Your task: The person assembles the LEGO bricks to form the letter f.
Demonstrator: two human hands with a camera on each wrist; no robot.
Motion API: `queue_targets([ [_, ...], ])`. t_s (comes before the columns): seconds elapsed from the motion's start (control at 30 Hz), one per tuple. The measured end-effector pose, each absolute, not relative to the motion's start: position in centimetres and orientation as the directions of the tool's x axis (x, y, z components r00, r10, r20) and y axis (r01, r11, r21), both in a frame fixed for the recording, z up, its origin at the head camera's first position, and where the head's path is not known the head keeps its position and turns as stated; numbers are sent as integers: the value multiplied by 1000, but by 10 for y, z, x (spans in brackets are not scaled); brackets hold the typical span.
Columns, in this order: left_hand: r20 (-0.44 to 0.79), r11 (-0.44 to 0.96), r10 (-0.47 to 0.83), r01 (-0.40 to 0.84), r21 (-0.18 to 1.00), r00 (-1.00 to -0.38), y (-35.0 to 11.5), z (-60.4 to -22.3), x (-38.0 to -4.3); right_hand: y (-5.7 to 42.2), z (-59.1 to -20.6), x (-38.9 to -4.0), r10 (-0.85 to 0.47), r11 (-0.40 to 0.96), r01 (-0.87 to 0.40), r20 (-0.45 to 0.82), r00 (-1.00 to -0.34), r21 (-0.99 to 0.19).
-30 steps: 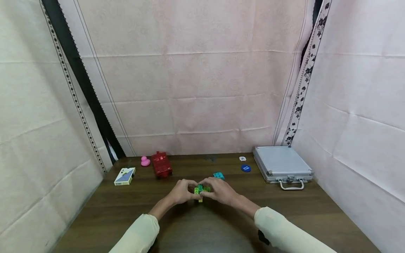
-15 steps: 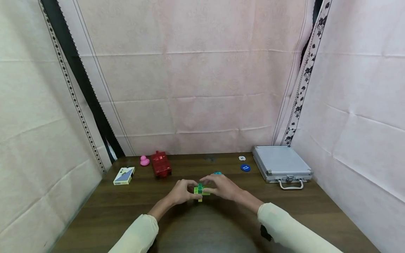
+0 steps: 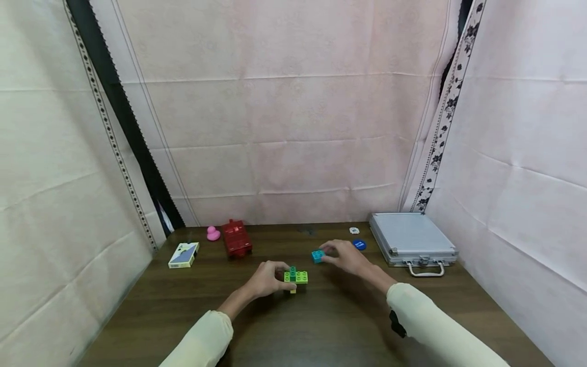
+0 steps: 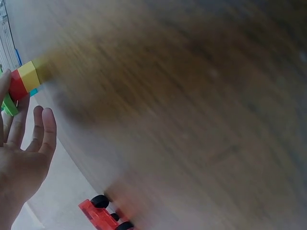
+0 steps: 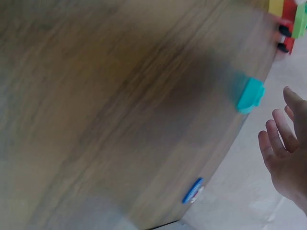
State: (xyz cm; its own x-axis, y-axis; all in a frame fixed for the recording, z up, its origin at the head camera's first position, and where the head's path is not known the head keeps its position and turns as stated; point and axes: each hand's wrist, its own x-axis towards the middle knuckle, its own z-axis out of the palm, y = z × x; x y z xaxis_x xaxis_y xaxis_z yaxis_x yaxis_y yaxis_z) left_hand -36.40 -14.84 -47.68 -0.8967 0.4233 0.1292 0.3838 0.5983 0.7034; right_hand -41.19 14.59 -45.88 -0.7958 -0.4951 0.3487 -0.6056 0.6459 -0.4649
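My left hand (image 3: pixel 267 279) pinches a small stack of toy building bricks (image 3: pixel 300 277) between thumb and fingers, low over the table. Green studded bricks top it, and in the left wrist view a red brick (image 4: pixel 18 86) and a yellow brick (image 4: pixel 29 76) show beneath. To the right, my right hand (image 3: pixel 347 256) reaches a turquoise brick (image 3: pixel 317 256) on the table. Thumb and fingers are spread at its right side in the head view. The right wrist view shows a gap between those fingers and the turquoise brick (image 5: pixel 250 96).
A red toy car (image 3: pixel 236 238), a pink rubber duck (image 3: pixel 213 233) and a card box (image 3: pixel 183 255) lie at the back left. At the back right are a blue disc (image 3: pixel 359 244), a small white piece (image 3: pixel 354 231) and a silver case (image 3: pixel 412 239). Cloth surrounds the table.
My right hand has let go of the brick stack and moved right and away from me to the turquoise brick. The left hand stays on the stack.
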Motion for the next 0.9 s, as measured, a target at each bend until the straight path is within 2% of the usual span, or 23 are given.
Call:
queue_targets([
  [0.33, 122, 604, 426, 382, 700, -897, -148, -476, -363, 150, -476, -426, -474, 684, -581, 338, -813, -440],
  [0.7, 120, 620, 419, 380, 687, -900, -147, -475, -365, 140, -480, -434, -479, 680, -543, 262, -838, -493],
  [0.9, 111, 612, 423, 374, 697, -899, -148, -475, -365, 133, -483, -440, -495, 706, -535, 216, -841, -465],
])
